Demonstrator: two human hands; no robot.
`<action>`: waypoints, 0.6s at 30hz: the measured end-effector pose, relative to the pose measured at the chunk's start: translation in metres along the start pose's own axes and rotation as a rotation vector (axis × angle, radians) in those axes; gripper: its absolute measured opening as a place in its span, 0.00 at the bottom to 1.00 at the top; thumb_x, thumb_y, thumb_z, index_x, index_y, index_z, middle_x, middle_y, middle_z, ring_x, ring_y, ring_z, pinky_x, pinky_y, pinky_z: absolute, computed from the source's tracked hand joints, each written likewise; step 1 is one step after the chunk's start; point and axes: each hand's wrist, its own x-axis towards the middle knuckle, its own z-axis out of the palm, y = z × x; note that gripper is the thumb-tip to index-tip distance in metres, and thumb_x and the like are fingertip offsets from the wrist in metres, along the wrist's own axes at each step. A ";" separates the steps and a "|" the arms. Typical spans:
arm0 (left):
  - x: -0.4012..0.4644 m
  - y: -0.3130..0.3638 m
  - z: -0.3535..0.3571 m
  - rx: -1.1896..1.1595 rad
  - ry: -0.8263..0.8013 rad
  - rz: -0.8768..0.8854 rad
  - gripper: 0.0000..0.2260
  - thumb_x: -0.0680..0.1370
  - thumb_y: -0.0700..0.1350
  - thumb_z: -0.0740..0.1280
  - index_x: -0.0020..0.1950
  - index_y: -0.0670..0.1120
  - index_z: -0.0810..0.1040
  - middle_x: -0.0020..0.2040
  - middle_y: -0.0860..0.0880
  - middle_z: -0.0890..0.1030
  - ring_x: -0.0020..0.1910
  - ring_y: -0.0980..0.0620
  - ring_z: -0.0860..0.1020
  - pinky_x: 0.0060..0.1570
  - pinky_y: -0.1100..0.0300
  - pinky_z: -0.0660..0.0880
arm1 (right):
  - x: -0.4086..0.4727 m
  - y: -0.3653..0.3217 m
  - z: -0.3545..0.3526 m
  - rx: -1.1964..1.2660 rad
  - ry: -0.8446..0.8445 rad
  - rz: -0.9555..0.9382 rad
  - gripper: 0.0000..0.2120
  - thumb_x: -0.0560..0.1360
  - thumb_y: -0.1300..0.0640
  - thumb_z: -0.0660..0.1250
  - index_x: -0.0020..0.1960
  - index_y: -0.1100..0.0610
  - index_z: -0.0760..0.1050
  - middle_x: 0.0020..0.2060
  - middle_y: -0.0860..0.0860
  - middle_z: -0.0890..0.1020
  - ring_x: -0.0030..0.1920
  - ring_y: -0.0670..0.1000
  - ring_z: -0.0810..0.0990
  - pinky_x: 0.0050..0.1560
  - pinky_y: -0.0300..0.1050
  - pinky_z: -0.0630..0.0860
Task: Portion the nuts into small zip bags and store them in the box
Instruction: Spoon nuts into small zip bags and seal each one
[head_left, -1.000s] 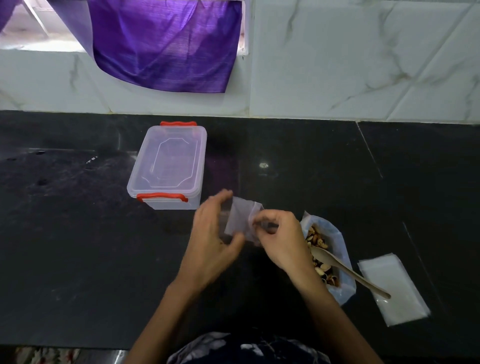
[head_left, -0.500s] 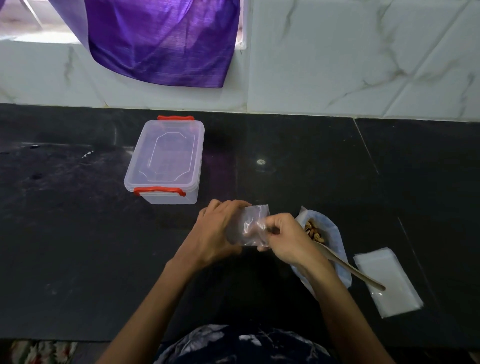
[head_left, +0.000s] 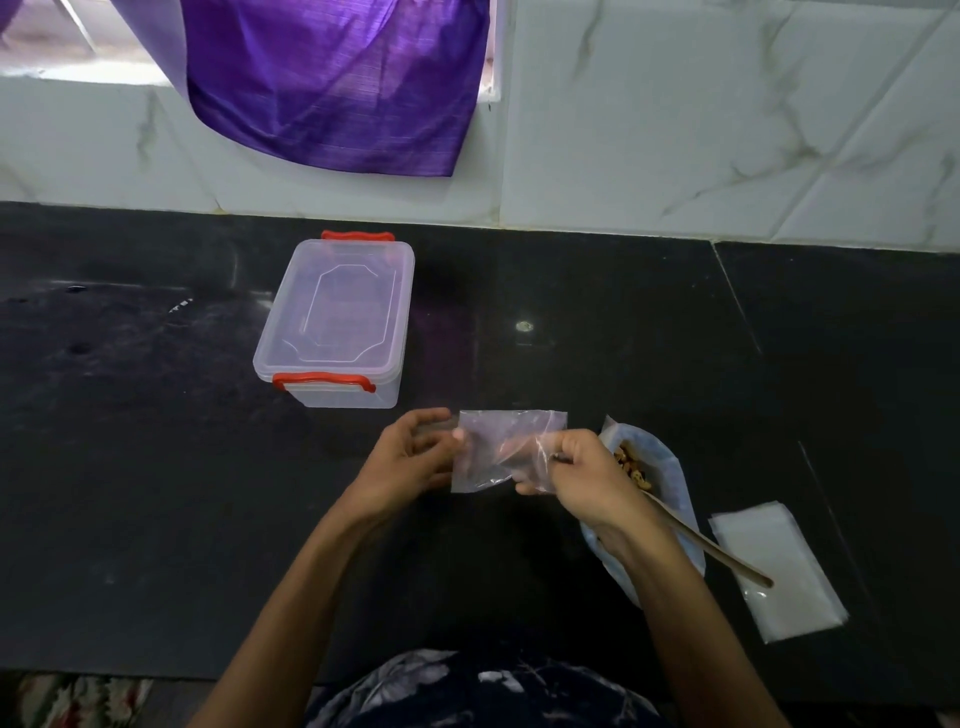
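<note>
A small clear zip bag (head_left: 501, 447) is held flat above the black counter between both hands. My left hand (head_left: 413, 460) pinches its left edge and my right hand (head_left: 582, 475) pinches its right side. Just right of my right hand lies a larger open bag of nuts (head_left: 636, 467) with a wooden spoon (head_left: 711, 545) resting in it, handle pointing to the lower right. A clear plastic box (head_left: 337, 317) with red latches and its lid on stands behind my left hand. The small bag looks empty.
A stack of flat empty zip bags (head_left: 776, 569) lies at the right near the counter's front edge. A purple cloth (head_left: 332, 83) hangs over the white marble wall behind. A seam (head_left: 737, 296) runs through the black counter at the right.
The small bag was crumpled between my hands; now it is pulled out flat and wide, with my hands farther apart at its two sides.
</note>
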 end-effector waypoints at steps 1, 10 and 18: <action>0.000 -0.001 0.002 -0.045 0.031 -0.024 0.19 0.76 0.38 0.67 0.66 0.43 0.70 0.53 0.45 0.80 0.48 0.52 0.82 0.39 0.64 0.80 | 0.001 0.001 0.001 0.028 -0.006 0.007 0.12 0.77 0.68 0.61 0.51 0.57 0.81 0.50 0.52 0.82 0.46 0.45 0.82 0.52 0.43 0.80; 0.003 -0.008 0.008 -0.147 0.181 0.012 0.09 0.73 0.35 0.69 0.51 0.43 0.73 0.38 0.47 0.82 0.39 0.54 0.83 0.33 0.65 0.78 | -0.004 -0.004 0.002 0.113 -0.024 0.062 0.18 0.77 0.71 0.56 0.40 0.56 0.80 0.45 0.45 0.81 0.51 0.48 0.78 0.47 0.40 0.79; -0.005 -0.001 -0.005 0.443 -0.205 0.229 0.48 0.63 0.40 0.79 0.70 0.66 0.53 0.70 0.67 0.56 0.69 0.65 0.57 0.66 0.63 0.62 | -0.017 -0.015 0.000 -0.110 -0.069 -0.056 0.15 0.76 0.65 0.62 0.35 0.51 0.76 0.41 0.48 0.79 0.45 0.45 0.77 0.41 0.34 0.72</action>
